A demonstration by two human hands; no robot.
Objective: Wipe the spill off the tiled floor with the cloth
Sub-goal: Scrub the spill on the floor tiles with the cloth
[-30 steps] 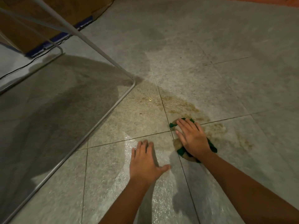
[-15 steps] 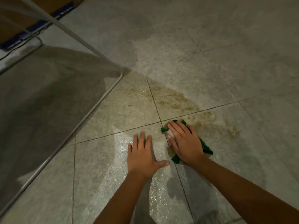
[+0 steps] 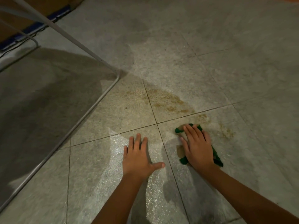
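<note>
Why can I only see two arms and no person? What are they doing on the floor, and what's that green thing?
The camera sits on the person's head and looks down, so you see only their own arms, just as they would. The left hand lies flat on the tiled floor, probably for support. The right hand presses flat on a green cloth. Just beyond it is a brownish spill, spread over several tiles and not wiped away yet. The thin grey bar on the left is a metal frame; what it belongs to cannot be told.

Seemingly a home room: tiled floor (image 3: pixel 210 70) bearing a thin metal frame (image 3: pixel 80 124).
</note>
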